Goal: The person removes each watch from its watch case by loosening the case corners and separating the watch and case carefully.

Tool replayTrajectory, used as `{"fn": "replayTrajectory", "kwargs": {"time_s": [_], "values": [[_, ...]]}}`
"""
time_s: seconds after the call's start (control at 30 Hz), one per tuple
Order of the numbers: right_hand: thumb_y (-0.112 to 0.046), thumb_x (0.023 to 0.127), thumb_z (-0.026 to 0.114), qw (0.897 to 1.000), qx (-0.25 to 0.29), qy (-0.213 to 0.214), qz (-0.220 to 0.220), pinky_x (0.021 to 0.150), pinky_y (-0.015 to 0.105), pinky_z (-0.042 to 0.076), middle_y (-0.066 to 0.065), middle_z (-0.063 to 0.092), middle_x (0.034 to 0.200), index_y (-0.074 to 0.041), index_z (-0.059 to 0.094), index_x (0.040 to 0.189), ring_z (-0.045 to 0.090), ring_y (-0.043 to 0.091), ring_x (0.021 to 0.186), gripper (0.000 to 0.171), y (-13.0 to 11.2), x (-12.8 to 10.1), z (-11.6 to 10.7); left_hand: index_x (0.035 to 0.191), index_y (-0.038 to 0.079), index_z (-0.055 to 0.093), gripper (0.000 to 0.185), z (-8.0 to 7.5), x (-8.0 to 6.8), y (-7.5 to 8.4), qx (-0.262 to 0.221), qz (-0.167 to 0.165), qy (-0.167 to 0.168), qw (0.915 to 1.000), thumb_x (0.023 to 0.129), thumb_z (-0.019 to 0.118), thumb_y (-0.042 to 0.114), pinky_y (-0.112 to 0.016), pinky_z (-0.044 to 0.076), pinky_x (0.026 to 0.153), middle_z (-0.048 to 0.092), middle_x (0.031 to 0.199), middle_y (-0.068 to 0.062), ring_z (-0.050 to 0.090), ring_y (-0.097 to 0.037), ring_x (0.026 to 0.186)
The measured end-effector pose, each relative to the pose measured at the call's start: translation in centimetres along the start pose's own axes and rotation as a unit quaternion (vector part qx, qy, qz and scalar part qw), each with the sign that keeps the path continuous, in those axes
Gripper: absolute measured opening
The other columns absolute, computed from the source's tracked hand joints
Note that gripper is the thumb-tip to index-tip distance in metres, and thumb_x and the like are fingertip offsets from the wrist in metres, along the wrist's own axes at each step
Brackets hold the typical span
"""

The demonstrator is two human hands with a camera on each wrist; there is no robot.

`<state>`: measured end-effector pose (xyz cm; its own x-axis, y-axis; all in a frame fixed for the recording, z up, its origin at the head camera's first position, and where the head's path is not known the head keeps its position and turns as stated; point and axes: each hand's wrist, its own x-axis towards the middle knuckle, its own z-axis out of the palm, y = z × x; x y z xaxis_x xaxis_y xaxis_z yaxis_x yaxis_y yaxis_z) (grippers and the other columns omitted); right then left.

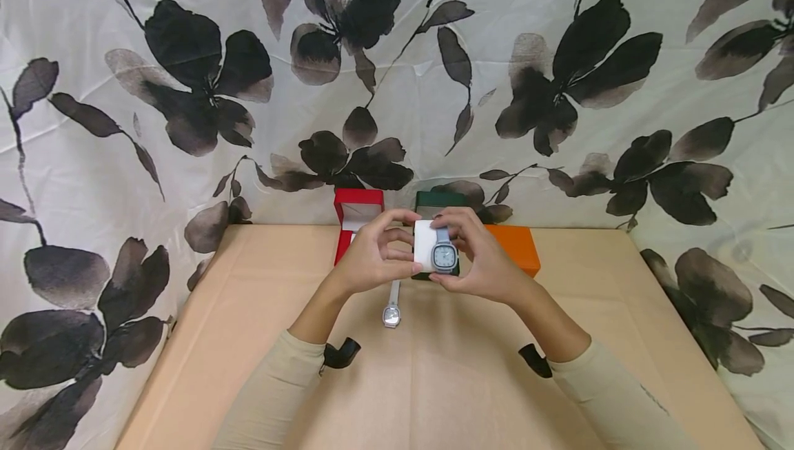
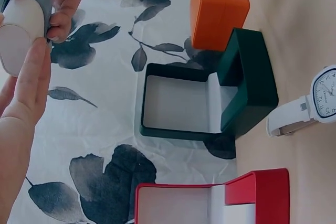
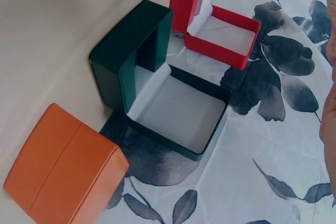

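Observation:
A white watch cushion (image 1: pixel 424 247) is held up between both hands, with a blue-strapped watch (image 1: pixel 444 256) around its right part, dial facing me. My left hand (image 1: pixel 375 253) grips the cushion's left side, thumb below and fingers above. On the other side my right hand (image 1: pixel 486 257) pinches the watch and cushion between thumb and fingers. The left wrist view shows the cushion's round end (image 2: pixel 14 48) beside the left fingers. Behind the hands stands an open green watch box (image 2: pixel 257 77), its inside partly in shadow. Only an edge of the right hand appears in the right wrist view.
A white-strapped watch (image 1: pixel 391 315) lies on the table (image 1: pixel 471 381) below the hands. To the left stands an open red box (image 1: pixel 358 196) with a white cushion (image 2: pixel 239 213) inside. A closed orange box (image 1: pixel 515 247) sits right of the green one. Floral cloth (image 1: pixel 409 91) hangs behind.

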<state>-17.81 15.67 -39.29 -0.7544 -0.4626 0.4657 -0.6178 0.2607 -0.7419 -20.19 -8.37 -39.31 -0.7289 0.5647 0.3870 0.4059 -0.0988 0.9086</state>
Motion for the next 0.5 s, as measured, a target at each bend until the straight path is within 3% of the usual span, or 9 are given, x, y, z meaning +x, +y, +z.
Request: {"fn": "replayTrajectory", "kwargs": {"time_s": [0.23,0.5], "values": [[0.000,0.069,0.094,1.000,-0.012,0.017,-0.002,0.100,0.018,0.052,0.012,0.041,0.146,-0.007,0.050,0.136,0.053,0.023,0.112,0.081,0.30,0.24,0.06,0.136,-0.003,0.046,0.066,0.02,0.20,-0.29,0.003,0.011,0.014,0.9998,0.079,0.077,-0.009,-0.040,0.063,0.086,0.049,0.134,-0.020,0.067,-0.028,0.105],[0.009,0.066,0.092,0.999,0.006,0.040,-0.012,0.101,0.016,0.051,0.014,0.041,0.148,-0.004,0.051,0.136,0.052,0.021,0.113,0.082,0.84,0.56,-0.58,0.139,-0.003,0.045,0.068,-0.75,0.33,-0.39,-0.002,0.006,0.033,0.9994,0.079,0.077,-0.008,-0.044,0.062,0.088,0.049,0.134,-0.020,0.066,-0.027,0.107]]}}
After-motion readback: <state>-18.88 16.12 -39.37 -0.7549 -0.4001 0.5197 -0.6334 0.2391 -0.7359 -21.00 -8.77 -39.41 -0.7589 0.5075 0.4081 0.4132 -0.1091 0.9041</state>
